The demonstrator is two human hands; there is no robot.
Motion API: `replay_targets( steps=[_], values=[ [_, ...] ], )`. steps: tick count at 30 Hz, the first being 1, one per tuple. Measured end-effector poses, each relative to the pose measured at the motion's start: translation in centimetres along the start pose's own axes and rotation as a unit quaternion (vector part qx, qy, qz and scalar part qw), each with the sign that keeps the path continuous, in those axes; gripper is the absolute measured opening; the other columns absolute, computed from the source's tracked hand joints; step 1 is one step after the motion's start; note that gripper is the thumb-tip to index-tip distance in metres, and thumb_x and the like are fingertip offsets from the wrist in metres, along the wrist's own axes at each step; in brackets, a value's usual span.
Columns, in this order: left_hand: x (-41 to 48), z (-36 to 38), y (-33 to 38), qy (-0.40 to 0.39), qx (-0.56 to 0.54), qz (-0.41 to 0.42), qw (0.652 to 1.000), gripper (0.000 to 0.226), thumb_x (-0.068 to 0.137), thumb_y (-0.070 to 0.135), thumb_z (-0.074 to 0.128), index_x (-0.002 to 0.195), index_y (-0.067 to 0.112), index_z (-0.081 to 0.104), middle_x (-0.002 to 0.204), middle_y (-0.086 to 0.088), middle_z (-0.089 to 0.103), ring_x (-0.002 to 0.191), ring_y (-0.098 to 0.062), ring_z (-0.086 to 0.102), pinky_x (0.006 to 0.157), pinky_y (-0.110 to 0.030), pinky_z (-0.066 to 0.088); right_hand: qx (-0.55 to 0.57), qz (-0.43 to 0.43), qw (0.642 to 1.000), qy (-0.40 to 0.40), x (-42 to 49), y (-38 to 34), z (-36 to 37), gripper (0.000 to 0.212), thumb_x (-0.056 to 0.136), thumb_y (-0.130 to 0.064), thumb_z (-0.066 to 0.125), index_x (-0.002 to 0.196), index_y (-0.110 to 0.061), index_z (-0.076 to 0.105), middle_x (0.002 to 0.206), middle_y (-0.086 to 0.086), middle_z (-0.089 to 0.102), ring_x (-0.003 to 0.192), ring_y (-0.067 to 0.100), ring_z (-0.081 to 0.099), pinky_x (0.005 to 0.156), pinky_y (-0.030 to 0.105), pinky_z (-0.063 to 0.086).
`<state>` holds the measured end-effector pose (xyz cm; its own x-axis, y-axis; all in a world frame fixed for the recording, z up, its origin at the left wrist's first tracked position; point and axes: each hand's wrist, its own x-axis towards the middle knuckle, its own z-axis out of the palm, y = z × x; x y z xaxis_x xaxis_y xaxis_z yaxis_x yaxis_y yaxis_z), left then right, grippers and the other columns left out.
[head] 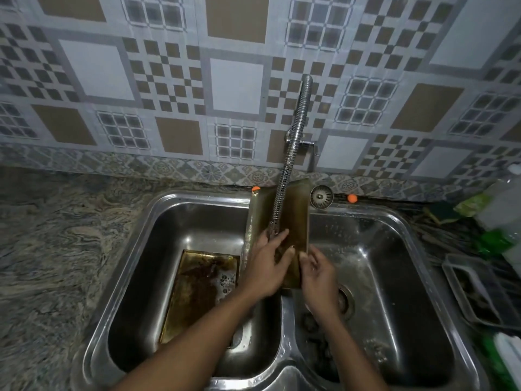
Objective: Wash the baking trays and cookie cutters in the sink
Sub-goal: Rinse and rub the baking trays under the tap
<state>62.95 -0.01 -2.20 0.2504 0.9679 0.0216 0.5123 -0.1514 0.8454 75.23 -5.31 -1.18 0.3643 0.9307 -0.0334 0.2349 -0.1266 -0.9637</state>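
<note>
On the left is the swirly stone table (pixel 56 249). In the left bowl of the shiny steel sink (pixel 197 194) a flat dirty tray (pixel 197 289) leans, brown and greasy, with soap bubbles on it. We are at the scrubbing step. Our left hand (pixel 267 266) is open, fingers flat on the held tray (pixel 296 215). It stands over the sink's middle wall, under the bendy metal hose (pixel 296 131). Our right hand (pixel 318 266) grips its right edge. Next, we think, we rub harder and rinse. The dark lumps (pixel 318 342) in the right bowl may be cutters; we cannot tell.
</note>
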Motion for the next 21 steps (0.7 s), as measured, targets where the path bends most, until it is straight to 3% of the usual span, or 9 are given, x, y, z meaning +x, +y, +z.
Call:
replay_targets(
  steps=[2, 4, 6, 9, 10, 12, 16, 21],
  values=[
    [-0.4, -0.3, 0.4, -0.019, -0.095, 0.011, 0.995, 0.052, 0.100, 0.040, 0.050, 0.149, 0.041, 0.033, 0.147, -0.002, 0.044, 0.138, -0.011, 0.039, 0.112, -0.020, 0.029, -0.002, -0.026, 0.999, -0.044, -0.7, -0.1, 1.0, 0.025, 0.101, -0.017, 0.050, 0.122, -0.024, 0.061, 0.108, -0.011, 0.070, 0.099, 0.001, 0.067, 0.085, 0.024, 0.055],
    [-0.6, -0.7, 0.4, -0.028, -0.099, 0.029, 0.994, 0.053, 0.102, 0.040, 0.045, 0.150, 0.051, 0.024, 0.146, 0.001, 0.045, 0.136, -0.007, 0.039, 0.111, -0.024, 0.031, -0.010, -0.038, 0.995, -0.091, -1.4, -0.4, 1.9, 0.029, 0.101, -0.014, 0.050, 0.124, -0.028, 0.058, 0.108, -0.017, 0.067, 0.098, -0.006, 0.065, 0.080, 0.012, 0.051],
    [-0.8, -1.1, 0.0, -0.029, -0.100, 0.026, 0.994, 0.046, 0.103, 0.036, 0.043, 0.143, 0.057, 0.033, 0.139, 0.005, 0.049, 0.129, -0.003, 0.044, 0.107, -0.026, 0.035, -0.032, -0.046, 0.989, -0.136, -1.8, -0.4, 2.6, 0.032, 0.099, -0.009, 0.051, 0.116, -0.035, 0.057, 0.106, -0.019, 0.065, 0.096, -0.011, 0.063, 0.076, 0.006, 0.046],
    [-1.0, -1.3, -0.4, 0.013, -0.127, -0.007, 0.992, 0.027, 0.103, 0.023, 0.045, 0.122, 0.037, 0.058, 0.115, 0.005, 0.057, 0.110, -0.006, 0.054, 0.090, -0.025, 0.041, -0.051, -0.056, 0.982, -0.173, -1.5, 0.4, 3.3, 0.034, 0.100, -0.010, 0.049, 0.124, -0.033, 0.058, 0.123, -0.012, 0.060, 0.113, -0.009, 0.054, 0.091, 0.007, 0.041],
    [-0.9, -1.5, -0.6, 0.026, -0.127, -0.023, 0.991, 0.031, 0.103, 0.021, 0.045, 0.131, 0.027, 0.057, 0.120, 0.004, 0.057, 0.114, -0.009, 0.055, 0.092, -0.024, 0.041, -0.050, -0.059, 0.979, -0.187, -1.3, 1.1, 3.4, 0.034, 0.101, -0.012, 0.048, 0.129, -0.028, 0.058, 0.128, -0.011, 0.058, 0.118, -0.006, 0.052, 0.096, 0.009, 0.039],
    [-0.9, -1.9, -1.1, 0.044, -0.135, -0.060, 0.988, 0.047, 0.102, 0.016, 0.047, 0.148, 0.024, 0.042, 0.135, 0.005, 0.055, 0.124, -0.009, 0.052, 0.104, -0.025, 0.042, -0.047, -0.057, 0.976, -0.206, -1.0, 1.9, 3.4, 0.037, 0.101, -0.014, 0.048, 0.136, -0.021, 0.056, 0.136, -0.010, 0.055, 0.125, -0.004, 0.048, 0.102, 0.009, 0.035],
    [-1.0, -3.3, -1.7, 0.061, -0.172, -0.097, 0.978, 0.061, 0.096, 0.005, 0.050, 0.148, 0.036, 0.040, 0.137, 0.001, 0.059, 0.123, -0.008, 0.057, 0.107, -0.035, 0.047, -0.047, -0.058, 0.977, -0.198, 0.0, 2.5, 3.9, 0.037, 0.101, -0.010, 0.048, 0.135, -0.021, 0.056, 0.136, -0.010, 0.054, 0.124, -0.008, 0.047, 0.101, 0.005, 0.033],
    [-2.1, -6.2, -1.4, 0.068, -0.287, -0.116, 0.948, 0.058, 0.099, -0.002, 0.047, 0.141, 0.038, 0.046, 0.114, 0.004, 0.071, 0.099, -0.011, 0.071, 0.083, -0.031, 0.059, -0.092, -0.117, 0.977, -0.151, 1.7, 1.8, 5.5, 0.027, 0.102, -0.016, 0.046, 0.125, -0.024, 0.059, 0.124, -0.006, 0.055, 0.116, 0.001, 0.051, 0.096, 0.009, 0.036]
  ],
)
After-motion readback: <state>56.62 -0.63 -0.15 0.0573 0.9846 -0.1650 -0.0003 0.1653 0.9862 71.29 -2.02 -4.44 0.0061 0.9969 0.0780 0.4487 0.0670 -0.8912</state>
